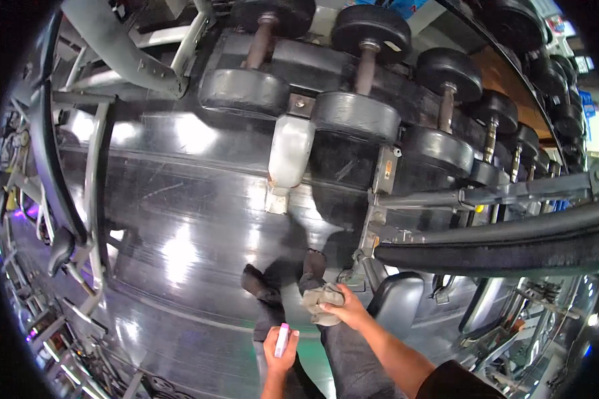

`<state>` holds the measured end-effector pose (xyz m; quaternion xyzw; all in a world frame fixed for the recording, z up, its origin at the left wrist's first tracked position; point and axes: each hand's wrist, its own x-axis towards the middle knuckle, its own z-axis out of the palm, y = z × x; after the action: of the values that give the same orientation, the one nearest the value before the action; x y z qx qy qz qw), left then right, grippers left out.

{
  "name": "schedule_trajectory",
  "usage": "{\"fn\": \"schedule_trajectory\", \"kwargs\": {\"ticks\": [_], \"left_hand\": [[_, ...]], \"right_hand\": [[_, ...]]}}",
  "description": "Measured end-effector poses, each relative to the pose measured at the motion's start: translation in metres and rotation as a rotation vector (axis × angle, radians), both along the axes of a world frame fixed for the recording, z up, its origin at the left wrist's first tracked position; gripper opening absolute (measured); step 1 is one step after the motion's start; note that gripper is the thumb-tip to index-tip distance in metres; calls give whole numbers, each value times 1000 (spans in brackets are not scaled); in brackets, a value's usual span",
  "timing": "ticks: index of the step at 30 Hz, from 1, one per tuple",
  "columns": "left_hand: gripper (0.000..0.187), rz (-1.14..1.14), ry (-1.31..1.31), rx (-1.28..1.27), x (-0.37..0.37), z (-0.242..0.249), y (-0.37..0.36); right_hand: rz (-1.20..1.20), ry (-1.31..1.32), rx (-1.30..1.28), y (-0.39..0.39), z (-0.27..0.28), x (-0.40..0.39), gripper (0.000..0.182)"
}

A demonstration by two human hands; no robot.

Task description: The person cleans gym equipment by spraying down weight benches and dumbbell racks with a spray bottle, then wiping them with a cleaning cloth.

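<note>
Low in the head view, my left hand (281, 352) is closed round a small white and pink object (283, 339), whose exact kind I cannot tell. My right hand (346, 310) grips a crumpled grey-beige cloth (323, 304), thumb on top, in front of my leg. The two hands are apart, the right one a little higher in the frame. Below them are my dark trousers (353, 359) and dark shoes (315, 263) on the floor.
A rack of black dumbbells (357, 114) runs from the top centre to the right. At right lies a long padded bench (492, 258), with a black seat (399, 298) near my right arm. Metal-framed gym machines (100, 193) stand at left. The floor (173, 219) is dark and shiny.
</note>
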<state>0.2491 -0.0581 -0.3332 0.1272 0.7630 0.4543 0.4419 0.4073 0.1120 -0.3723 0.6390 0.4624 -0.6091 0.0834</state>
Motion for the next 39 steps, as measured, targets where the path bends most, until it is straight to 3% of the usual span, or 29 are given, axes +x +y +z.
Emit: {"fn": "schedule_trajectory", "kwargs": {"ticks": [1, 4, 6, 8, 10, 12, 14, 15, 20, 25, 29, 39], "left_hand": [[16, -19, 2, -15, 3, 5, -2], [18, -119, 50, 31, 8, 23, 2], [19, -172, 33, 32, 15, 21, -4], [18, -222, -22, 60, 22, 23, -12], [18, -282, -75, 62, 27, 30, -21], [17, -363, -116, 54, 29, 45, -33], [18, -394, -148, 52, 33, 51, -53], [18, -413, -155, 50, 35, 53, -65], [19, -540, -118, -3, 53, 56, -95], [21, -683, -117, -20, 96, 47, -90], [21, -616, -199, 22, 148, 52, -63], [23, -560, 23, 126, 243, 20, -37]], "right_hand": [[20, 57, 35, 6, 6, 4, 90], [303, -85, 170, 11, 20, 29, 79], [165, -65, 255, 10, 45, 52, 58], [11, -190, 655, -10, 46, 100, 42], [-264, -345, 897, -20, 47, 147, 35], [-213, -592, 950, -45, 25, 212, 40], [-13, -499, 821, -81, 0, 247, 49], [30, -437, 968, -93, -17, 258, 60], [-52, -372, 598, -80, -23, 290, 68], [17, -471, 388, -72, -20, 292, 78], [45, -487, 376, -71, -25, 296, 82], [116, -373, 293, -60, -26, 313, 91]]}}
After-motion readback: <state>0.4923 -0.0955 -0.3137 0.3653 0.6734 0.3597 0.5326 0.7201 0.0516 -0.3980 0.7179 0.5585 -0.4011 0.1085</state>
